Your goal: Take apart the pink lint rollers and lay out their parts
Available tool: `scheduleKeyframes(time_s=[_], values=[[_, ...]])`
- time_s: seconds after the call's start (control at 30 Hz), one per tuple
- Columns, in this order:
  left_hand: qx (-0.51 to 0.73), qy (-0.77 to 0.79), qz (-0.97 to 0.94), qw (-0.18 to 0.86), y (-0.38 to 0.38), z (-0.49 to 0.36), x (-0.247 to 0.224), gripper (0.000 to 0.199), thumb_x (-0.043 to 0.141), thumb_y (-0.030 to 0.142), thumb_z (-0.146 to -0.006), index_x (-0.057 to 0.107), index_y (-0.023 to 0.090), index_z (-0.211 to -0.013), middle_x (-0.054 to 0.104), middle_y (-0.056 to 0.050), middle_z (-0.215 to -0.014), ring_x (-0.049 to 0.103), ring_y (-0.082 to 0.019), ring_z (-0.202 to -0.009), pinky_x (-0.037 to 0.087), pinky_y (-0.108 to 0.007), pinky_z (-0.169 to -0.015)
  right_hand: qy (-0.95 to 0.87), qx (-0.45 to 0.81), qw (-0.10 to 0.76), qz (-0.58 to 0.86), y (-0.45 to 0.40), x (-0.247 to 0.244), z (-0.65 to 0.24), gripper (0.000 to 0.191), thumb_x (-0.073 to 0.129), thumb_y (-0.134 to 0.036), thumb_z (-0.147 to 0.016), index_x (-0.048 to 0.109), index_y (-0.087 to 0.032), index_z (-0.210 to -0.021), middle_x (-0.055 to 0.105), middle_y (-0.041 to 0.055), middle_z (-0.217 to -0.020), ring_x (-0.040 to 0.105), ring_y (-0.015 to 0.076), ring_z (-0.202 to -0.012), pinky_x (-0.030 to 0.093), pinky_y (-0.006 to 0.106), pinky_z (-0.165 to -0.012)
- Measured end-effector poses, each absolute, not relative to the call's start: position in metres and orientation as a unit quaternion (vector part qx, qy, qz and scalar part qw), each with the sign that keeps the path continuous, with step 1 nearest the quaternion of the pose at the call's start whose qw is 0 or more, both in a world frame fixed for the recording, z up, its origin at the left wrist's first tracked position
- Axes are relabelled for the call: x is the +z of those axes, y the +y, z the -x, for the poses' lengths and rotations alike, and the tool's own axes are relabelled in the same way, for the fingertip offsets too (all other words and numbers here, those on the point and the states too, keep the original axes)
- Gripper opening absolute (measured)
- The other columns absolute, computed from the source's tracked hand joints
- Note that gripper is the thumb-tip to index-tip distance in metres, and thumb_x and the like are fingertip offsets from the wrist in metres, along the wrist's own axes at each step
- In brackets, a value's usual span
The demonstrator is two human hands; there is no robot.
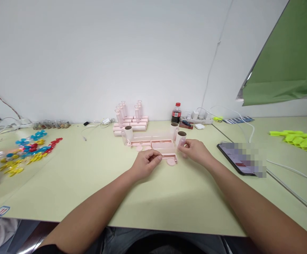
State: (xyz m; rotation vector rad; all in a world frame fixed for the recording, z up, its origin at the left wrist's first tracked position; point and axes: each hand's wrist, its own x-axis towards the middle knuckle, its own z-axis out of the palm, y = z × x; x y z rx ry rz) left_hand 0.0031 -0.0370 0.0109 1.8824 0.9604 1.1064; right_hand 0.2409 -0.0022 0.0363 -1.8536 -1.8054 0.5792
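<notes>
My left hand [146, 163] is closed, its thumb and forefinger pinched at the left end of a small open pink case [172, 156]. A round pink lid [171, 162] is at that case's near right side. My right hand [196, 151] has its fingers closed on a clear pinkish plastic tube [181, 142], just in front of a white roll with a brown core [182, 134]. Beyond my hands lie two more open pink cases [140, 143]. Other white rolls [128, 132] stand upright beside them.
Pink cases with upright tubes [130, 120] stand by the wall. A cola bottle [176, 113] and a power strip [203, 120] are behind. A phone [235, 158] lies right. Colourful plastic pieces [33, 150] lie left, yellow-green ones [299, 140] far right.
</notes>
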Motion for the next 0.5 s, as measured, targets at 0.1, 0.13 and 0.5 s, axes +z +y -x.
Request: scheduleKeyframes(time_s=[0.1, 0.13, 0.5], values=[[0.428, 0.377, -0.735, 0.366, -0.0365, -0.0028, 0.0103, 0.024, 0.058, 0.038, -0.087, 0.067, 0.017, -0.083, 0.066, -0.004, -0.073, 0.056, -0.014, -0.065, 0.043, -0.025, -0.063, -0.664, 0.211, 0.243, 0.675, -0.0026, 0.0367, -0.2409, 0.015, 0.057, -0.035, -0.076, 0.062, -0.021, -0.073, 0.068, 0.0019, -0.058, 0.061, 0.0187, -0.058, 0.037, 0.025, -0.052], [0.428, 0.376, -0.736, 0.365, -0.0364, -0.0027, 0.0101, 0.024, 0.057, 0.039, -0.087, 0.067, 0.017, -0.083, 0.066, -0.004, -0.074, 0.057, -0.014, -0.066, 0.043, -0.025, -0.063, -0.664, 0.21, 0.244, 0.675, -0.0025, 0.0367, -0.241, 0.016, 0.057, -0.036, -0.077, 0.062, -0.021, -0.074, 0.067, 0.0017, -0.058, 0.061, 0.0187, -0.058, 0.037, 0.026, -0.052], [0.428, 0.376, -0.743, 0.351, -0.0371, -0.0023, 0.0123, 0.023, 0.056, 0.037, -0.087, 0.067, 0.018, -0.083, 0.068, -0.004, -0.075, 0.058, -0.015, -0.066, 0.044, -0.025, -0.061, -0.653, 0.19, 0.26, 0.685, -0.0015, 0.0397, -0.2458, 0.025, 0.058, -0.045, -0.08, 0.066, -0.023, -0.089, 0.067, -0.0001, -0.057, 0.064, 0.02, -0.062, 0.038, 0.026, -0.055]])
